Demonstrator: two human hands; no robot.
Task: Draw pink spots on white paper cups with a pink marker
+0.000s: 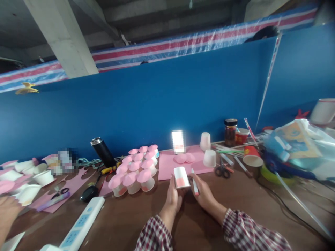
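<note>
Paper cup [181,177], gripped by the left hand [173,198], wants steadying while the right hand [202,193], grasping a marker [195,184] at three o'clock, colours it.

Cup [181,177] btwn both hands, on table [125,223]. Capped cups [136,170] to its left, scissors [222,170] right. Paper sheet [167,167] behind it.

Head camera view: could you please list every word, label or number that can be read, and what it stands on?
None can be read.
Red paper cup: yellow print, too small.
Dark glass jar: label blurred.
White paper cup in the left hand: plain pink patch.
</note>
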